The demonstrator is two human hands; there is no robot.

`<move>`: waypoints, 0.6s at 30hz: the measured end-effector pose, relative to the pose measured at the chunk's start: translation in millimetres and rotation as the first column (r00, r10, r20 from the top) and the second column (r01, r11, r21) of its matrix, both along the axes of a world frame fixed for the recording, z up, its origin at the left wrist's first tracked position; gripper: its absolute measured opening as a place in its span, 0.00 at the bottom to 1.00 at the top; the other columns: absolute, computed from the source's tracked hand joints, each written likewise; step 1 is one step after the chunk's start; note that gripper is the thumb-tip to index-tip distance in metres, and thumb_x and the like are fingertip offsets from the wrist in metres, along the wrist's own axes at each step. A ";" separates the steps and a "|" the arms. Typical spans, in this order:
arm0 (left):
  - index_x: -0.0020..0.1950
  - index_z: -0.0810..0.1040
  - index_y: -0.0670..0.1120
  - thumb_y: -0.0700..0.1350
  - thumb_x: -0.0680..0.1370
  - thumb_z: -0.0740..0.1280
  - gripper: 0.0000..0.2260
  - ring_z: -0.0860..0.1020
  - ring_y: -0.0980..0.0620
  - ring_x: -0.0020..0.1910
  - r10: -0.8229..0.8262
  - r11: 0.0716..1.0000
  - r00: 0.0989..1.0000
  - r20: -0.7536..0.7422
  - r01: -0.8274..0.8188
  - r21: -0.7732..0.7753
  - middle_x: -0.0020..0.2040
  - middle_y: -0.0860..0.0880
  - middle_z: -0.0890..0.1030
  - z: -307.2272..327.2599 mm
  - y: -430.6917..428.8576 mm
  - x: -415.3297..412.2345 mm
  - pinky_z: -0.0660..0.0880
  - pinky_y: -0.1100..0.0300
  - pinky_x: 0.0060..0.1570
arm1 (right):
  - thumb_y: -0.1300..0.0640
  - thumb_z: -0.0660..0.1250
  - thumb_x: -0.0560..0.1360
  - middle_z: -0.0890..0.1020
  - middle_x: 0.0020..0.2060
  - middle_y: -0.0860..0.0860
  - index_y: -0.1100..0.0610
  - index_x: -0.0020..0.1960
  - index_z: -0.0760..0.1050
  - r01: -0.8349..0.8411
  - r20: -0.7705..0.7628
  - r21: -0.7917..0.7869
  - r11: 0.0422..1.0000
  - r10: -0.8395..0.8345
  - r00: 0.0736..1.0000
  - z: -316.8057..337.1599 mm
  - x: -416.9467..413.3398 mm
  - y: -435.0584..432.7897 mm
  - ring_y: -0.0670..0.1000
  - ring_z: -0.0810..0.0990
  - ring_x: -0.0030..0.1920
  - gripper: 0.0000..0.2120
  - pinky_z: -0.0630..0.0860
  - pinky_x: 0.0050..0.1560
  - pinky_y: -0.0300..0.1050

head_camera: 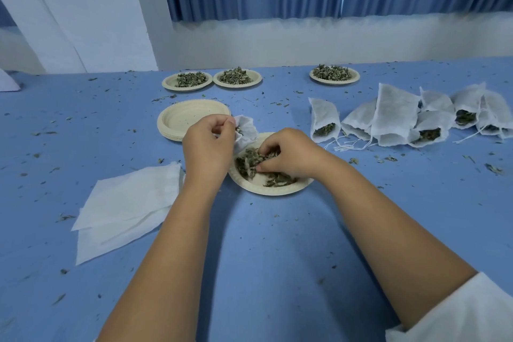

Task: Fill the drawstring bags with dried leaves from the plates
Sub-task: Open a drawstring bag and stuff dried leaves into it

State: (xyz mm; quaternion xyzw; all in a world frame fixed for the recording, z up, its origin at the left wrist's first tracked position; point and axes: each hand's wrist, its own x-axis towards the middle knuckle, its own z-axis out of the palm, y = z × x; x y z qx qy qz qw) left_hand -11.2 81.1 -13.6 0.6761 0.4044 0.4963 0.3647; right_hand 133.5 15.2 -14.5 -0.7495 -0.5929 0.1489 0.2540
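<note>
While the left hand (208, 144) pinches the bag (247, 130) by its mouth, its length slanting down toward the plate (266, 190), the right hand (288, 155) has its fingers clamped on dried leaves (248, 165).

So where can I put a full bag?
Only crumbs lie left of the stacked empty plates and on the near table right of the flat bags. It's crowded at the filled bags and where the left hand and right hand meet over the plate.
</note>
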 end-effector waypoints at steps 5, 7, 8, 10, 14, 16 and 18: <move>0.48 0.83 0.46 0.43 0.79 0.66 0.06 0.75 0.69 0.35 0.006 1.000 1.000 0.008 -0.007 0.018 0.37 0.57 0.81 0.4 1.2 -0.7 0.69 0.77 0.37 | 0.54 0.78 0.69 0.78 0.32 0.41 0.52 0.43 0.81 0.113 -0.191 0.161 0.980 -0.081 0.978 17.2 12.6 -7.8 0.37 0.74 0.31 0.07 0.67 0.32 0.28; 0.48 0.83 0.47 0.43 0.79 0.66 0.06 0.76 0.70 0.35 0.005 1.000 1.000 -0.006 -0.005 0.019 0.37 0.58 0.81 -0.4 0.9 0.6 0.69 0.77 0.36 | 0.53 0.79 0.68 0.78 0.32 0.41 0.53 0.44 0.82 0.173 -0.306 0.210 0.962 -0.104 0.946 22.1 14.8 -11.6 0.36 0.74 0.30 0.08 0.68 0.34 0.27; 0.48 0.83 0.47 0.44 0.79 0.66 0.06 0.75 0.70 0.35 0.000 1.000 1.000 -0.020 0.001 0.023 0.37 0.58 0.81 -0.9 0.6 1.9 0.69 0.78 0.36 | 0.54 0.79 0.68 0.79 0.32 0.42 0.55 0.44 0.82 0.192 -0.358 0.227 0.955 -0.101 0.928 24.4 14.9 -13.0 0.38 0.75 0.31 0.08 0.70 0.37 0.29; 0.48 0.84 0.48 0.44 0.79 0.66 0.07 0.75 0.70 0.34 -0.019 0.999 0.998 -0.055 0.021 0.036 0.36 0.58 0.81 -2.4 -1.3 4.9 0.68 0.78 0.35 | 0.55 0.78 0.68 0.81 0.32 0.45 0.57 0.42 0.84 0.185 -0.425 0.255 0.949 -0.063 0.903 27.8 12.4 -15.0 0.42 0.77 0.33 0.07 0.74 0.41 0.36; 0.46 0.84 0.49 0.44 0.79 0.67 0.06 0.75 0.69 0.32 -0.034 0.996 0.995 -0.091 0.041 0.081 0.33 0.59 0.79 -4.3 -6.6 9.7 0.68 0.77 0.35 | 0.55 0.78 0.68 0.80 0.29 0.43 0.52 0.39 0.82 0.154 -0.359 0.272 0.950 -0.048 0.932 24.7 4.3 -10.7 0.40 0.75 0.29 0.05 0.72 0.35 0.32; 0.44 0.83 0.51 0.44 0.78 0.67 0.06 0.75 0.68 0.33 -0.039 0.995 0.994 -0.101 0.048 0.092 0.32 0.59 0.79 -4.2 -8.8 10.8 0.69 0.76 0.36 | 0.56 0.77 0.69 0.81 0.33 0.44 0.53 0.43 0.83 0.140 -0.188 0.244 0.960 -0.095 0.978 19.5 0.2 -7.0 0.39 0.75 0.31 0.05 0.70 0.34 0.30; 0.42 0.83 0.52 0.43 0.78 0.67 0.08 0.77 0.64 0.34 -0.053 0.993 0.991 -0.124 0.065 0.094 0.32 0.59 0.80 -4.4 -10.4 12.3 0.70 0.73 0.36 | 0.58 0.74 0.71 0.80 0.39 0.46 0.55 0.49 0.84 0.103 -0.001 0.202 0.974 -0.106 0.994 14.3 -4.1 -4.6 0.44 0.78 0.40 0.07 0.71 0.40 0.36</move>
